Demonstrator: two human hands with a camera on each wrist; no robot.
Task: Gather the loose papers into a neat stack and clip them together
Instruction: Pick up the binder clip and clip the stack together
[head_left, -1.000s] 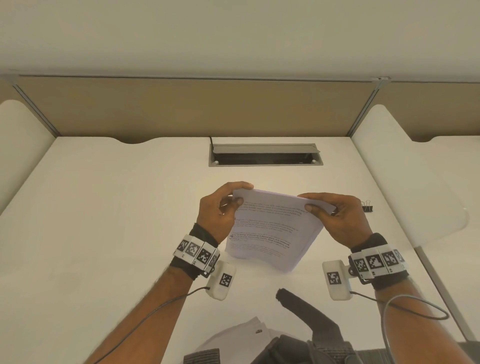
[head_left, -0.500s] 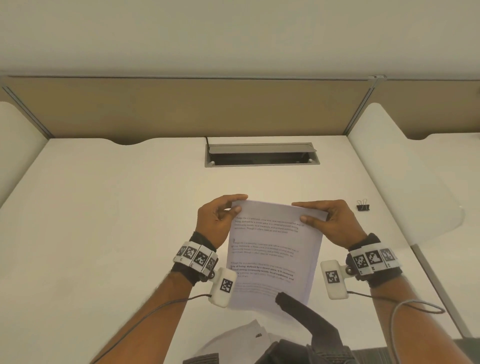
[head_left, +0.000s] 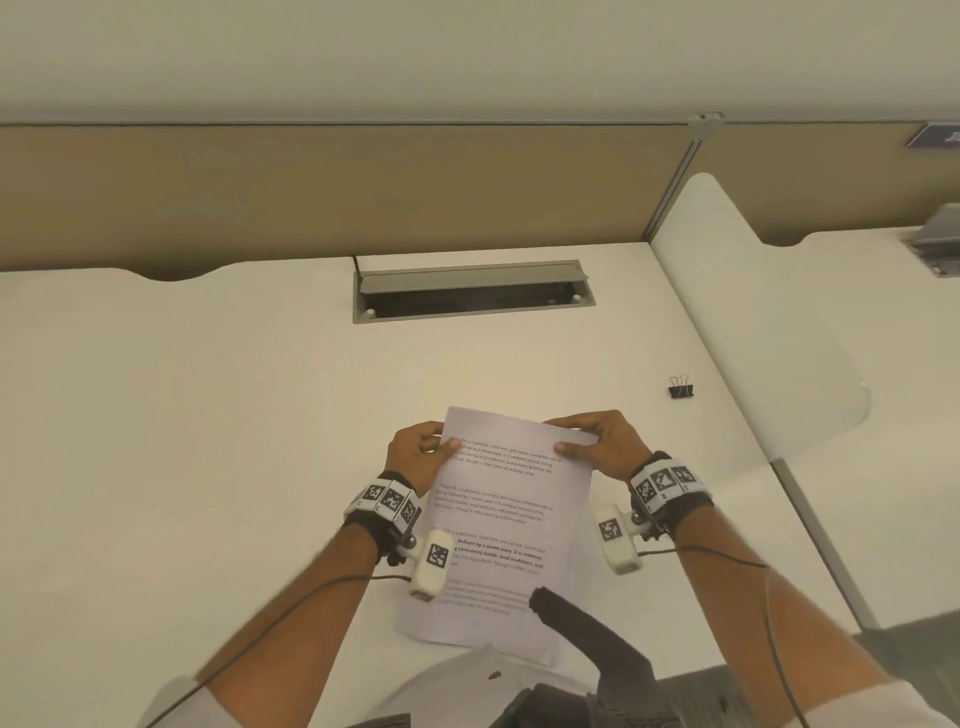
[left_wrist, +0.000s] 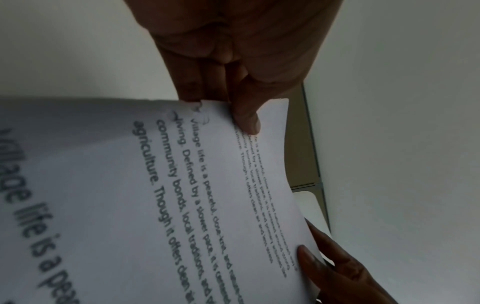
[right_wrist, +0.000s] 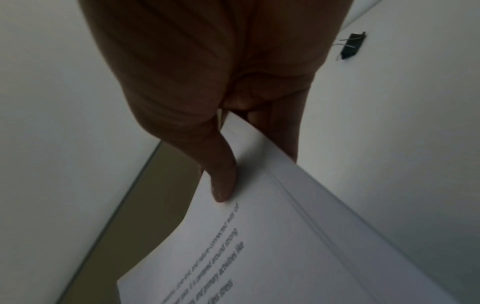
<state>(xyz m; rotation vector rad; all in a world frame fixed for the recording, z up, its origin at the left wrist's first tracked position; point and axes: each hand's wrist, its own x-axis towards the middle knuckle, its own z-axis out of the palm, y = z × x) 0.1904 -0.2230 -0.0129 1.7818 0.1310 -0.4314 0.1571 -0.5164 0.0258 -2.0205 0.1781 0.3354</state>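
Observation:
I hold a stack of printed white papers by its far corners, printed side up, its near end low by the desk's front edge. My left hand pinches the far left corner, thumb on top. My right hand pinches the far right corner, thumb on the top sheet, fingers underneath. The sheets' right edges lie close together. A black binder clip sits on the white desk to the right, beyond my right hand, also seen as the binder clip in the right wrist view.
A grey cable hatch is set in the desk behind the papers. A brown partition runs along the back. A white divider panel stands at the right. A dark chair arm crosses the near edge.
The stack was tilted up a second ago; it has swung down flatter and towards me. Both hands kept their grip on the far corners. The clip, hidden behind my right hand before, is in plain sight.

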